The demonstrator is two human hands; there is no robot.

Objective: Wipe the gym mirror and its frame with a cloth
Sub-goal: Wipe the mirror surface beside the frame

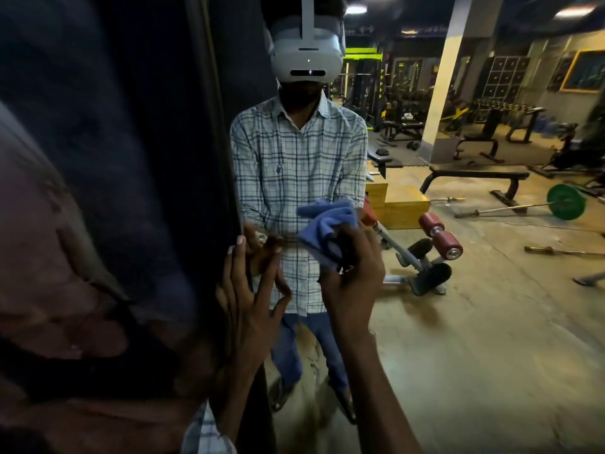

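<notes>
Right hand [355,276] grips cloth [327,221]; left hand [248,299] touches frame [220,142].

One mirror [474,339], one dark frame [227,152] at nine o'clock. One blue cloth [327,224] near centre. Two grips: left grip [252,299] at seven o'clock, right grip [353,273] at five. Two red roller pads [447,245] plainly seen at three o'clock, one green weight plate [566,206] farther out the same way. One pale pillar [448,77] at one o'clock. One yellow-framed board [586,70] at two o'clock. One white headset [306,57] at twelve.
</notes>
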